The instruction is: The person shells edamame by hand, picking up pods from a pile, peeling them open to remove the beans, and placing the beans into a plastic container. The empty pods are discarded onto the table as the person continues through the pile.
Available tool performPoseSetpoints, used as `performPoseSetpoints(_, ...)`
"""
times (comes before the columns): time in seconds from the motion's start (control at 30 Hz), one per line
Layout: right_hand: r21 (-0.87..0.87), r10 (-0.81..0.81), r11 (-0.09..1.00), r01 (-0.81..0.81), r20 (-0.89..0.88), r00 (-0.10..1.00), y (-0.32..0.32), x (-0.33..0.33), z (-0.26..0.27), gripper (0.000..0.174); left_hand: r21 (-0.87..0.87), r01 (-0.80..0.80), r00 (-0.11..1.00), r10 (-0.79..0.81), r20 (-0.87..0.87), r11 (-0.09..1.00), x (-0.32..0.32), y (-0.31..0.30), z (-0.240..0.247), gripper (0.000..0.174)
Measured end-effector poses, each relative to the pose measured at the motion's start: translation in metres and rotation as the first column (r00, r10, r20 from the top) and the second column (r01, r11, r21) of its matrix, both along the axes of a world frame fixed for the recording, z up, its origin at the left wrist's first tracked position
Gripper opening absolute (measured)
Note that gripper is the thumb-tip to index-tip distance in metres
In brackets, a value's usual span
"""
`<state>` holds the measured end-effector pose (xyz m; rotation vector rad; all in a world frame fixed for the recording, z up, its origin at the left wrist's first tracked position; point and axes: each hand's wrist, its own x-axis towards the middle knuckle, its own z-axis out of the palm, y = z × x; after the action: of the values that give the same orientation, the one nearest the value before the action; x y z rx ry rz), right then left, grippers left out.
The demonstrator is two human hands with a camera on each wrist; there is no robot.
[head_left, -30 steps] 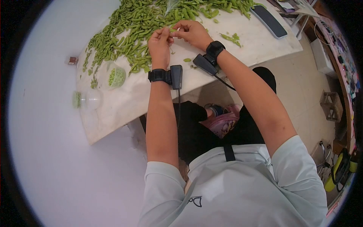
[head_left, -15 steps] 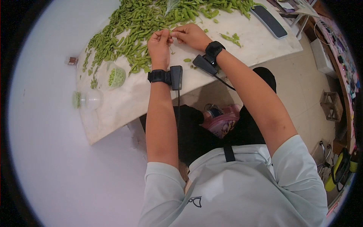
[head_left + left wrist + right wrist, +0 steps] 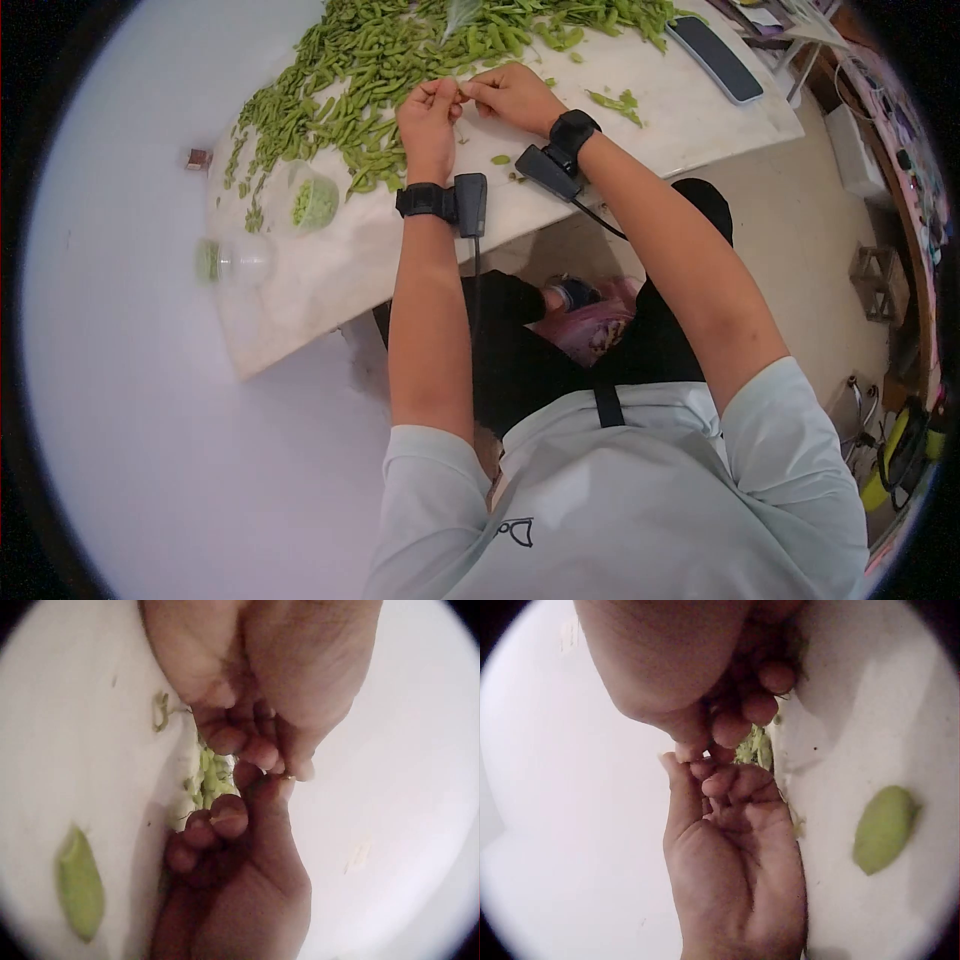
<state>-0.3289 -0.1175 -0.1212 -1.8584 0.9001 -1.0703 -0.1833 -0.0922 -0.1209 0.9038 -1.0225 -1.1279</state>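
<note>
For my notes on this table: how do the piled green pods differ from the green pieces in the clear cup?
The piled pods lie loose on the table; the pieces sit inside the clear cup. The piled pods look longer and darker; the pieces look smaller and paler. Both are green.

A pale grey-green shirt (image 3: 620, 500) with loose short sleeves (image 3: 800, 425) bears black outlined lettering (image 3: 515, 531) on its front; a short black strap (image 3: 607, 406) shows at the waist, above black trousers (image 3: 530, 350). Black wristbands (image 3: 420, 200) carry dark, tapered boxes (image 3: 471, 205), each trailing a thin black cable (image 3: 477, 275) past the near edge of the worktop (image 3: 700, 130). Below it, one shoe (image 3: 578, 293) seems dark blue, though small and shadowed.
</note>
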Motion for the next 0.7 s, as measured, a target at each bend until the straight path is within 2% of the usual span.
performPoseSetpoints(0.1, -0.008, 0.004, 1.000, -0.004, 0.006, 1.000, -0.0020, -0.0047, -0.0032, 0.038, 0.067, 0.042, 0.996, -0.047, 0.077, 0.997, 0.0020, 0.0015, 0.0024, 0.015)
performPoseSetpoints(0.2, 0.035, 0.029, 0.999, -0.031, 0.049, 0.998, -0.0031, 0.0014, -0.0048, 0.037, 0.018, 0.056, 0.998, -0.055, -0.038, 0.998, 0.0024, 0.0009, 0.0001, 0.016)
performPoseSetpoints(0.3, 0.050, 0.046, 0.998, -0.050, 0.084, 0.995, 0.0009, -0.0016, -0.0003, 0.037, 0.022, 0.003, 1.000, -0.002, -0.025, 1.000, 0.0015, 0.0009, -0.0001, 0.017)
performPoseSetpoints(0.47, 0.057, 0.092, 0.994, -0.096, 0.063, 0.994, 0.0003, -0.0018, 0.0002, 0.038, -0.010, 0.027, 0.998, -0.028, -0.049, 1.000, 0.0033, 0.0026, 0.0013, 0.016)
performPoseSetpoints(0.7, 0.030, 0.054, 0.998, -0.055, 0.051, 0.997, -0.0003, 0.0021, -0.0040, 0.039, -0.014, 0.027, 0.998, -0.027, -0.063, 1.000, 0.0009, 0.0024, 0.0006, 0.017)
